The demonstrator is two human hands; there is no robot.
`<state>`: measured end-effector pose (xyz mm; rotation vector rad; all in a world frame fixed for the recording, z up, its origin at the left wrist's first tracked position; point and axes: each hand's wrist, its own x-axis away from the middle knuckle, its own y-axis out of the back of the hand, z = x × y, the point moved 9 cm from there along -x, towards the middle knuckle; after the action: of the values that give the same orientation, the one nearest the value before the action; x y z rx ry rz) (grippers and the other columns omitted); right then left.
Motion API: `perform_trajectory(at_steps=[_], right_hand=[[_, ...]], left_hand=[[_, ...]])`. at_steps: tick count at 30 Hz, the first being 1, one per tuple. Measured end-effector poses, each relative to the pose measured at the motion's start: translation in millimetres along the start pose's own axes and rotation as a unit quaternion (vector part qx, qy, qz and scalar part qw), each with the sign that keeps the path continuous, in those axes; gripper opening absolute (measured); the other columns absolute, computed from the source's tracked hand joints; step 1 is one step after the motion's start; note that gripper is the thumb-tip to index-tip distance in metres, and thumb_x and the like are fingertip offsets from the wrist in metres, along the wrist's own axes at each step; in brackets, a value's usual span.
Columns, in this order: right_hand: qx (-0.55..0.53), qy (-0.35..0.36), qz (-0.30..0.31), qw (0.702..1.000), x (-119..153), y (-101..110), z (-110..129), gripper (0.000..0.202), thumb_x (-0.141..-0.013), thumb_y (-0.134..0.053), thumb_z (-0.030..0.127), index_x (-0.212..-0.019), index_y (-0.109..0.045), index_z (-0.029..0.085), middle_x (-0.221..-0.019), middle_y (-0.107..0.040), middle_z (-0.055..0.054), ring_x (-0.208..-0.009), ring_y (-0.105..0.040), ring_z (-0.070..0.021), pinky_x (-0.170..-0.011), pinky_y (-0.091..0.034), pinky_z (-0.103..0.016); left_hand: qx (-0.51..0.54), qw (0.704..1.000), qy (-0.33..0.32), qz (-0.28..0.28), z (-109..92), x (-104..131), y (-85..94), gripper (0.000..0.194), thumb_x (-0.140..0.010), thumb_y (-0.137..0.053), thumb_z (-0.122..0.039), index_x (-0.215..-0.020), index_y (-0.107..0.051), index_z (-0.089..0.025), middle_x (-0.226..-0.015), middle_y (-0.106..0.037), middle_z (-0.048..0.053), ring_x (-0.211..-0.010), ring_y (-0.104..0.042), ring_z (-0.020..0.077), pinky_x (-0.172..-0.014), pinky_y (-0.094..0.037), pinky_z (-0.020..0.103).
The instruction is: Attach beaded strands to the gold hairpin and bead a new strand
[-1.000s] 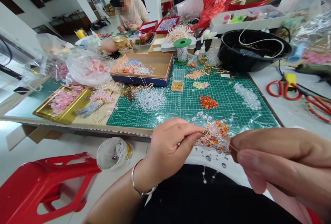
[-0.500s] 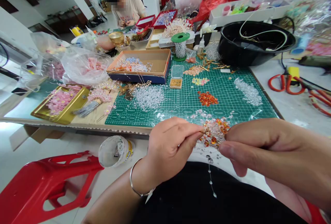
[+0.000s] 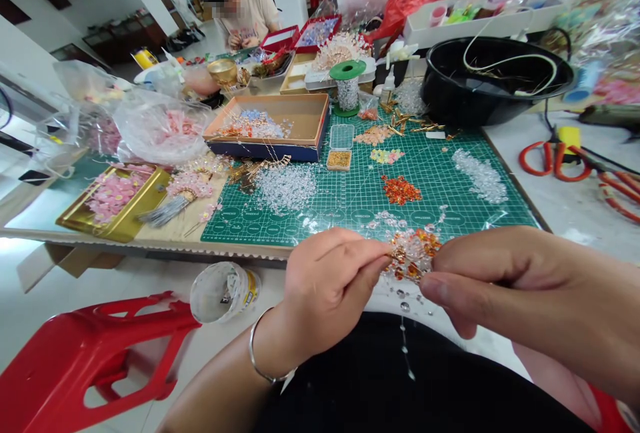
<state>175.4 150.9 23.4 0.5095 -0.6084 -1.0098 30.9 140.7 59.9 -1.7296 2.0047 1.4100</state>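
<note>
Between my hands, over the near edge of the table, is a beaded ornament of orange and clear beads on wire. My left hand pinches its left side between thumb and forefinger. On the right side, my right hand is closed on it with thumb against forefinger; what exactly the fingertips grip is hidden. A strand of clear beads dangles from the ornament in front of a black garment. Just beyond lie a pile of orange beads and a heap of clear beads on the green cutting mat.
An open cardboard box, a wire spool and a black basin stand farther back. Red-handled pliers lie at right. A gold tray holds pink flowers. A red stool stands at left; a person sits opposite.
Both hands keep hold of the beaded ornament. My right hand has shifted very slightly left, and the dangling strand has swung a little to the left.
</note>
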Motion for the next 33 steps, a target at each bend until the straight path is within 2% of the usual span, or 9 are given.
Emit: perform_trajectory(at_steps=[2, 5, 9, 12, 14, 19, 26, 29, 33], right_hand=[[-0.013, -0.025, 0.044, 0.999, -0.7, -7.7, -5.0, 0.060, -0.094, -0.038, 0.063, -0.054, -0.053, 0.021, -0.054, -0.050, -0.001, -0.053, -0.047, -0.0142, -0.042, -0.032, -0.026], [-0.010, -0.008, 0.032, 0.999, -4.0, -5.9, -0.8, 0.060, -0.095, -0.037, 0.063, -0.055, -0.052, 0.021, -0.054, -0.051, 0.000, -0.052, -0.047, -0.0140, -0.042, -0.033, -0.026], [0.109, 0.111, -0.089, 0.984, -3.3, 8.8, 25.7, 0.052, -0.100, -0.039, 0.049, -0.056, -0.046, 0.021, -0.048, -0.045, 0.002, -0.041, -0.040, -0.0116, -0.040, -0.028, -0.027], [0.233, 0.189, -0.208, 0.931, 10.7, 15.9, 46.7, 0.032, -0.099, -0.042, 0.036, -0.073, -0.053, 0.023, -0.057, -0.055, -0.001, -0.048, -0.050, -0.0168, -0.048, -0.033, -0.032], [0.280, 0.224, -0.233, 0.904, 18.9, 11.8, 54.7, 0.015, -0.097, -0.043, 0.027, -0.089, -0.054, 0.019, -0.069, -0.061, -0.005, -0.059, -0.056, -0.0211, -0.055, -0.038, -0.035], [0.314, 0.258, -0.191, 0.893, 20.6, -3.3, 53.2, 0.013, -0.093, -0.041, 0.019, -0.099, -0.052, 0.016, -0.084, -0.057, -0.009, -0.071, -0.055, -0.0229, -0.062, -0.040, -0.037], [0.281, 0.244, -0.126, 0.920, 15.2, -10.1, 34.3, 0.014, -0.098, -0.047, 0.026, -0.093, -0.058, 0.019, -0.079, -0.049, -0.004, -0.071, -0.048, -0.0202, -0.064, -0.036, -0.035], [0.257, 0.224, -0.074, 0.937, 12.2, -14.1, 26.6, 0.016, -0.099, -0.045, 0.025, -0.093, -0.059, 0.019, -0.082, -0.051, -0.005, -0.074, -0.050, -0.0197, -0.065, -0.038, -0.034], [0.264, 0.254, -0.062, 0.928, 14.4, -19.3, 28.7, 0.024, -0.100, -0.044, 0.028, -0.079, -0.054, 0.019, -0.072, -0.047, -0.002, -0.061, -0.047, -0.0167, -0.057, -0.034, -0.032]], left_hand=[[-0.010, 1.000, -0.004, -0.003, -1.5, 0.0, 0.7, 0.010, -0.090, -0.065, -0.013, -0.098, -0.069, -0.017, -0.083, -0.075, 0.002, -0.074, -0.067, 0.0122, -0.067, -0.054, 0.024], [-0.051, 0.999, -0.012, -0.001, -6.0, 1.1, 0.0, 0.010, -0.092, -0.063, -0.015, -0.099, -0.069, -0.018, -0.083, -0.075, 0.002, -0.074, -0.068, 0.0124, -0.067, -0.055, 0.024], [-0.139, 0.990, -0.027, 0.008, -13.5, 3.2, -4.4, 0.009, -0.094, -0.061, -0.019, -0.098, -0.068, -0.017, -0.082, -0.075, 0.003, -0.073, -0.069, 0.0146, -0.068, -0.055, 0.026], [-0.133, 0.991, -0.011, 0.027, -11.3, 3.6, -9.7, 0.009, -0.095, -0.059, -0.020, -0.097, -0.068, -0.016, -0.082, -0.075, 0.003, -0.072, -0.069, 0.0146, -0.066, -0.054, 0.027], [-0.096, 0.995, 0.003, 0.035, -7.8, 3.8, -11.7, 0.010, -0.095, -0.059, -0.020, -0.097, -0.067, -0.016, -0.082, -0.074, 0.003, -0.071, -0.068, 0.0138, -0.065, -0.052, 0.027], [-0.025, 0.999, 0.016, 0.041, -3.0, 8.2, -13.8, 0.009, -0.094, -0.060, -0.017, -0.097, -0.068, -0.014, -0.081, -0.073, 0.004, -0.071, -0.065, 0.0130, -0.065, -0.051, 0.026], [0.031, 0.997, 0.043, 0.058, -1.5, 19.7, -19.9, 0.011, -0.095, -0.060, -0.019, -0.096, -0.069, -0.014, -0.084, -0.076, 0.004, -0.075, -0.068, 0.0142, -0.069, -0.053, 0.027], [0.079, 0.984, 0.109, 0.115, 6.1, 23.1, -24.8, 0.010, -0.092, -0.062, -0.017, -0.098, -0.070, -0.015, -0.085, -0.075, 0.003, -0.078, -0.068, 0.0142, -0.071, -0.051, 0.025], [0.125, 0.942, 0.224, 0.217, 19.2, 29.1, -30.3, 0.028, -0.093, -0.062, -0.024, -0.120, -0.063, -0.016, -0.084, -0.073, -0.001, -0.076, -0.067, 0.0129, -0.071, -0.049, 0.025]])
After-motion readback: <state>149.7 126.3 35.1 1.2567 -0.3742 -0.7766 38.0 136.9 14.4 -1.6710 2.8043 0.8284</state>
